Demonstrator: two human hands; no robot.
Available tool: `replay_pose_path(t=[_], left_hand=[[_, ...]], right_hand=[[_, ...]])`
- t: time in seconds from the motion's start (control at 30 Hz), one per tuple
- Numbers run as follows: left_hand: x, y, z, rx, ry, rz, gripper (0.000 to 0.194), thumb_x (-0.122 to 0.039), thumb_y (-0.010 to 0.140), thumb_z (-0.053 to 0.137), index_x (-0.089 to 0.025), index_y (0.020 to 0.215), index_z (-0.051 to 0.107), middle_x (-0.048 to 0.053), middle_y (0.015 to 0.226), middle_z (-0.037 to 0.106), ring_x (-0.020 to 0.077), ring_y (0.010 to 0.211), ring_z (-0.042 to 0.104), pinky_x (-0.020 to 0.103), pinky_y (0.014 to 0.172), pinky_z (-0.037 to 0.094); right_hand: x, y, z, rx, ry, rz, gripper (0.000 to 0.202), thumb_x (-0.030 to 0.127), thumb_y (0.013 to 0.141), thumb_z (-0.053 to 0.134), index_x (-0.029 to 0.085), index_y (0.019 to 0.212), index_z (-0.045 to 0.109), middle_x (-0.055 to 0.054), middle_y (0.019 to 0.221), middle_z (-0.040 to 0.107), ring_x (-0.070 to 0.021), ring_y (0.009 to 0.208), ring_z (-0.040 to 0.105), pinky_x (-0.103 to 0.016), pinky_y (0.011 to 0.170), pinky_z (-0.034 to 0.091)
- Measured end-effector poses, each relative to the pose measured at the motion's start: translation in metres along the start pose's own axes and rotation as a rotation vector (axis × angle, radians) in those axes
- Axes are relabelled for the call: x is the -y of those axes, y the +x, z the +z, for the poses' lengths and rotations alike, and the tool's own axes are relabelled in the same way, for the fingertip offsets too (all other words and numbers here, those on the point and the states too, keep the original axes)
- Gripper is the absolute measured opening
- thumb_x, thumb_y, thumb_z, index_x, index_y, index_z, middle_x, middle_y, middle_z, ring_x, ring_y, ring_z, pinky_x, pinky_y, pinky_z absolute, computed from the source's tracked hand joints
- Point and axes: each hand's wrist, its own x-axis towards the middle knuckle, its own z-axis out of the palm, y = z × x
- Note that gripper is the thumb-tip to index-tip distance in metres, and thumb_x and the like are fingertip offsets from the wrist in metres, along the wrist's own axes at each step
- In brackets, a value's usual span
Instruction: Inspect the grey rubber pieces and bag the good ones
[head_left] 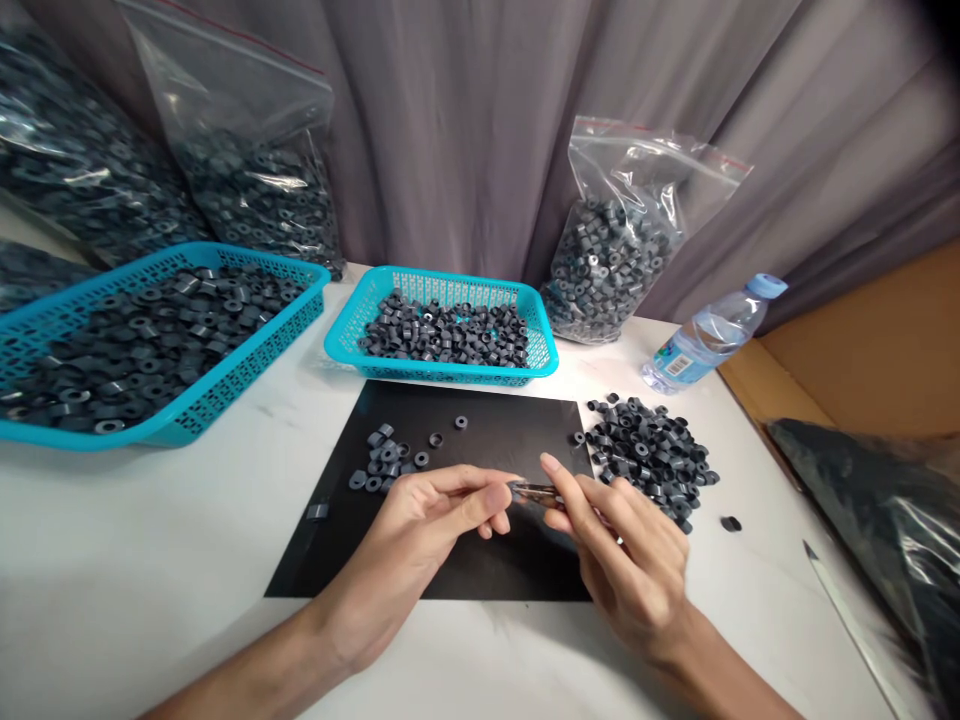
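My left hand (pixel 431 530) is closed above a black mat (pixel 495 570), its thumb and forefinger pinching a small dark grey piece (pixel 515 491) that is mostly hidden. My right hand (pixel 630 550) grips a slim, shiny metal tool (pixel 537 493). The tool's narrow end points left and meets the piece at my left fingertips; its exact kind is unclear. Left of my left hand, a small group of grey plastic rings (pixel 388 452) lies on the mat. Beyond my right hand, a larger pile of dark grey rings (pixel 652 450) spreads over the mat's right edge and the white table (pixel 187 560).
A blue basket (pixel 450 372) at the back and a larger blue basket (pixel 247 360) at left hold similar rings. Zip bags (pixel 255 190) and another bag (pixel 611 260) of rings stand behind. At right are a water bottle (pixel 709 335) and a thin blade-like strip (pixel 847 620).
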Motion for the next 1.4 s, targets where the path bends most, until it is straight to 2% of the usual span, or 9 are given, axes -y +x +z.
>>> replay_pose_path(t=[0.17, 0.43, 0.57, 0.7, 0.87, 1.07, 1.23, 1.4], left_hand=[[-0.0008, 0.0002, 0.0006, 0.002, 0.009, -0.001, 0.016, -0.036, 0.082, 0.075, -0.021, 0.078, 0.076, -0.001, 0.071, 0.064, 0.0124, 0.073, 0.050, 0.023, 0.072, 0.041], [-0.0014, 0.0006, 0.0006, -0.001, 0.022, 0.011, 0.014, -0.035, 0.083, 0.075, -0.021, 0.081, 0.078, 0.000, 0.071, 0.065, 0.0126, 0.072, 0.051, 0.024, 0.071, 0.041], [-0.0010, 0.0007, 0.0006, 0.008, -0.004, -0.008, 0.014, -0.034, 0.082, 0.075, -0.021, 0.083, 0.079, 0.000, 0.072, 0.066, 0.0126, 0.073, 0.051, 0.024, 0.071, 0.041], [-0.0010, -0.0001, -0.0002, 0.024, -0.017, -0.002, 0.012, -0.033, 0.083, 0.075, -0.021, 0.084, 0.079, 0.000, 0.071, 0.065, 0.0121, 0.073, 0.051, 0.023, 0.072, 0.041], [-0.0006, 0.0011, -0.0009, 0.036, 0.012, -0.004, 0.016, -0.033, 0.084, 0.074, -0.021, 0.074, 0.076, -0.001, 0.071, 0.064, 0.0114, 0.073, 0.050, 0.023, 0.072, 0.040], [-0.0021, 0.0034, -0.0029, 0.066, 0.090, 0.022, 0.015, -0.035, 0.086, 0.072, -0.022, 0.079, 0.076, -0.002, 0.069, 0.062, 0.0109, 0.071, 0.049, 0.023, 0.070, 0.038], [-0.0029, 0.0025, -0.0039, 0.084, 0.117, 0.044, 0.021, -0.033, 0.088, 0.070, -0.021, 0.072, 0.073, -0.002, 0.070, 0.063, 0.0109, 0.071, 0.050, 0.024, 0.071, 0.038], [-0.0056, 0.0032, -0.0023, 0.110, 0.105, 0.026, 0.019, -0.031, 0.088, 0.070, -0.021, 0.073, 0.074, -0.003, 0.070, 0.063, 0.0103, 0.070, 0.050, 0.024, 0.072, 0.038]], right_hand=[[-0.0006, -0.0005, -0.0009, 0.004, -0.023, -0.018, 0.063, 0.009, 0.094, 0.062, 0.012, 0.152, 0.038, -0.010, 0.095, 0.073, -0.0170, 0.073, 0.063, -0.030, 0.067, 0.047], [-0.0009, -0.0014, -0.0009, 0.009, -0.038, -0.012, 0.062, 0.014, 0.097, 0.058, 0.016, 0.154, 0.036, -0.009, 0.096, 0.073, -0.0162, 0.072, 0.063, -0.030, 0.066, 0.047], [-0.0028, -0.0012, -0.0020, 0.000, -0.049, -0.027, 0.061, 0.016, 0.096, 0.060, 0.016, 0.153, 0.038, -0.009, 0.096, 0.073, -0.0152, 0.067, 0.061, -0.030, 0.064, 0.047], [-0.0045, -0.0007, -0.0029, 0.012, -0.035, -0.046, 0.062, 0.015, 0.096, 0.060, 0.013, 0.153, 0.037, -0.011, 0.097, 0.072, -0.0161, 0.071, 0.061, -0.030, 0.064, 0.047], [-0.0053, -0.0025, -0.0032, 0.028, -0.015, -0.035, 0.064, 0.015, 0.095, 0.062, 0.016, 0.153, 0.037, -0.011, 0.100, 0.072, -0.0161, 0.071, 0.061, -0.030, 0.065, 0.046], [-0.0048, -0.0048, -0.0028, 0.011, -0.037, -0.046, 0.062, 0.015, 0.094, 0.063, 0.013, 0.152, 0.040, -0.011, 0.099, 0.072, -0.0158, 0.070, 0.059, -0.030, 0.064, 0.045], [-0.0046, -0.0038, -0.0023, 0.000, -0.039, -0.036, 0.063, 0.016, 0.094, 0.063, 0.015, 0.152, 0.039, -0.010, 0.098, 0.072, -0.0155, 0.070, 0.058, -0.030, 0.064, 0.045], [-0.0040, -0.0013, -0.0018, -0.054, -0.056, -0.056, 0.058, 0.013, 0.093, 0.065, 0.010, 0.148, 0.046, -0.011, 0.095, 0.072, -0.0149, 0.069, 0.057, -0.029, 0.064, 0.045]])
